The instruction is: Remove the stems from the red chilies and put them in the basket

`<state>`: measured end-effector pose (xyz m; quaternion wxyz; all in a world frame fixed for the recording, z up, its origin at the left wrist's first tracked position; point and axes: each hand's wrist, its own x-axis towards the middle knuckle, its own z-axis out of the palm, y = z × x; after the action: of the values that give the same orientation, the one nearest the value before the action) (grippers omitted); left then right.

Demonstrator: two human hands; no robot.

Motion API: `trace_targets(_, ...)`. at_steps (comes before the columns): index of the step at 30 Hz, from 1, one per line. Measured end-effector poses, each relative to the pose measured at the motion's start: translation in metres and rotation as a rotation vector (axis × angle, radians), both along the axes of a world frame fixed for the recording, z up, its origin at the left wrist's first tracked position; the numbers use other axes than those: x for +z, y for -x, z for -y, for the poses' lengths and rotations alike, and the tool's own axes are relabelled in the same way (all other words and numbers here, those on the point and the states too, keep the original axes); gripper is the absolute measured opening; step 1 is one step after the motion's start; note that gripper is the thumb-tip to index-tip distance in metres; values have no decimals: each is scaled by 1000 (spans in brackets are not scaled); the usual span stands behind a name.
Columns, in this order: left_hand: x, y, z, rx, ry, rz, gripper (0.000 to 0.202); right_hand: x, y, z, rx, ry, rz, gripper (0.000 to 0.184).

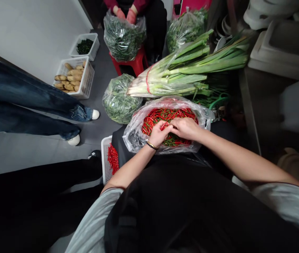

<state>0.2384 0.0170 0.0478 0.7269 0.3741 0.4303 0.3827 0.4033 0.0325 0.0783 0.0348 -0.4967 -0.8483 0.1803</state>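
Note:
A clear plastic bag [133, 135] sits open in front of me, full of red chili peppers [152, 117] with green stems. Over the bag my left hand [160, 133], with a bracelet at its wrist, is closed in a pinch on a red chili pepper [164, 125]. My right hand [185, 128] meets it fingertip to fingertip, its fingers curled and pressed together. What the right fingers pinch is hidden, perhaps partly by the hand itself. By my left forearm stands a white basket [106, 154] holding red chilies without visible stems [113, 160].
Leeks [170, 75] tied with a red band lie beyond the bag, beside bagged greens [121, 98]. A person's gloved hands [125, 14] rest in another bag on a red stool [131, 64]. Potato-like tubers fill a basket [87, 82]. People's legs [33, 91] stand at left.

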Motion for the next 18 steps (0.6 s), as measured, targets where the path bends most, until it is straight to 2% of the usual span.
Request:
trace_targets(2,2,2,-2,65,12,68,43,0,8,5,-20,-40,-91,33)
trace_targets(4,3,8,-1,98,61,125,43,-6,12,13,-48,-19,-183,34)
trace_targets(8,-2,20,6,67,199,202,44,-24,13,35,-55,193,-391,39)
trace_targets(12,-8,24,11,52,264,270,40,-30,11,49,-244,395,-590,45)
trace_targets(14,-10,23,11,40,277,300,36,-26,12,52,-263,377,-653,46)
trace_targets(18,-14,19,13,-110,380,343,28,-7,23,58,-17,155,-774,41)
